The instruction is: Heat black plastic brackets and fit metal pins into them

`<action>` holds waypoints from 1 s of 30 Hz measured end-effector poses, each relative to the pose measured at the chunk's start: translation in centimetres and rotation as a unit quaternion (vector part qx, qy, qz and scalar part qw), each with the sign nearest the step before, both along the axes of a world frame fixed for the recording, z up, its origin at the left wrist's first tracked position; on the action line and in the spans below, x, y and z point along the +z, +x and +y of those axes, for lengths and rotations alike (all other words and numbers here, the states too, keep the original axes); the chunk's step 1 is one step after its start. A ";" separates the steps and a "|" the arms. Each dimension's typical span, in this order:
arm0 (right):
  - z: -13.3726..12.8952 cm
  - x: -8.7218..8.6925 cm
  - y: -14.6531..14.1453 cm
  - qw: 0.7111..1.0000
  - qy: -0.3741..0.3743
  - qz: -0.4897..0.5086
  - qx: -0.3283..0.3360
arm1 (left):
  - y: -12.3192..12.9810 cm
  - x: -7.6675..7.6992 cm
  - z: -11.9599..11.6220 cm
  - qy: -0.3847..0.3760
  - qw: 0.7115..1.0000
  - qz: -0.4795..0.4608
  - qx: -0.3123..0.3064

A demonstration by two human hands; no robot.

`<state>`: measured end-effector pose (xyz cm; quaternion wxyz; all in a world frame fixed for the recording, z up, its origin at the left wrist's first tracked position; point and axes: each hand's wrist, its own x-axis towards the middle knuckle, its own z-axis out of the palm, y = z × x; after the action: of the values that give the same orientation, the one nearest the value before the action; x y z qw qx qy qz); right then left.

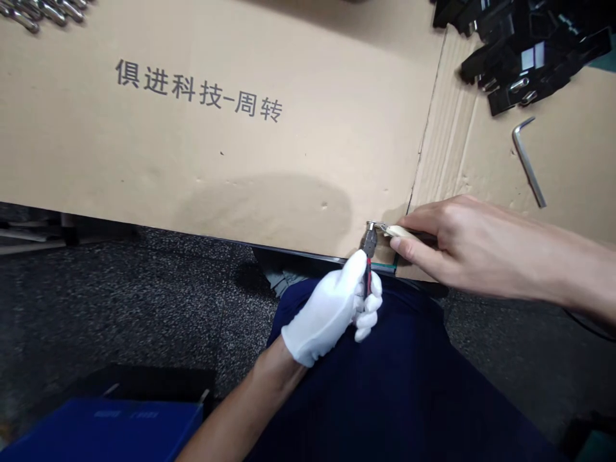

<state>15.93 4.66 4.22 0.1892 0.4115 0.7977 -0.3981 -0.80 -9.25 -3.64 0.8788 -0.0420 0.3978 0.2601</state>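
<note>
My left hand [334,308], in a white glove, is closed around the dark and red handles of pliers [369,240]. The plier jaws point away from me and hold a small metal piece [370,225] over the cardboard's near edge. My bare right hand [440,240] pinches a pale, thin tool [399,231] between thumb and fingers. Its metal tip meets or nearly meets the small piece at the jaws; the exact contact is too small to tell.
Printed cardboard [206,154] covers the table. An L-shaped hex key [529,163] lies at the right, below a pile of black parts [524,58]. Shiny metal parts [52,13] are at the upper left. A blue box [106,430] stands at the lower left.
</note>
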 end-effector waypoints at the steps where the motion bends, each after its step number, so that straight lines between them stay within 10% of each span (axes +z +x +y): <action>1: -0.1 0.0 -0.1 0.999 0.023 0.002 0.024 | -0.1 0.0 0.0 0.000 1.000 -0.003 -0.002; 11: -1.6 -0.7 -0.2 0.986 0.121 -0.010 0.114 | -0.2 0.3 0.3 -0.016 1.000 -0.015 -0.017; 30: -0.7 -1.3 -0.2 0.990 0.063 0.064 0.109 | -1.1 0.2 0.7 -0.038 0.996 -0.072 -0.031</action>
<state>15.76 3.94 2.92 0.1537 0.3070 0.8718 -0.3494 -1.90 -8.52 -3.48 0.9107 -0.0816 0.3439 0.2136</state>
